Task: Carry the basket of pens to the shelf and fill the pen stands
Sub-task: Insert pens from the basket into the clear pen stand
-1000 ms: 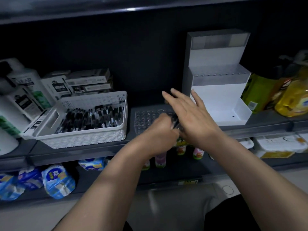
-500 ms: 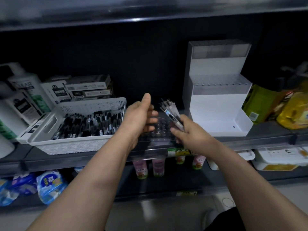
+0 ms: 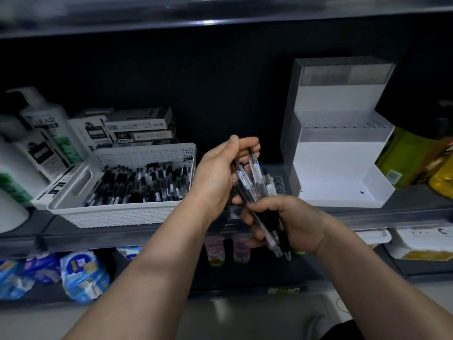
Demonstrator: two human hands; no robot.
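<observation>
A white perforated basket full of black pens sits on the dark shelf at the left. My right hand grips a bundle of pens by their lower ends, in front of the shelf edge. My left hand is at the top of the bundle and pinches one pen between thumb and fingers. Behind the hands lies a clear pen stand with rows of holes, mostly hidden. A tall white stepped pen stand stands to the right with no pens in it.
White pump bottles and flat boxes stand left and behind the basket. Yellow and green packs crowd the shelf's right end. The lower shelf holds blue packets, small bottles and white tubs.
The bundle of pens has come nearer and lower in my right hand. My left hand, open half a second ago, has closed its thumb and fingers on one pen at the bundle's top.
</observation>
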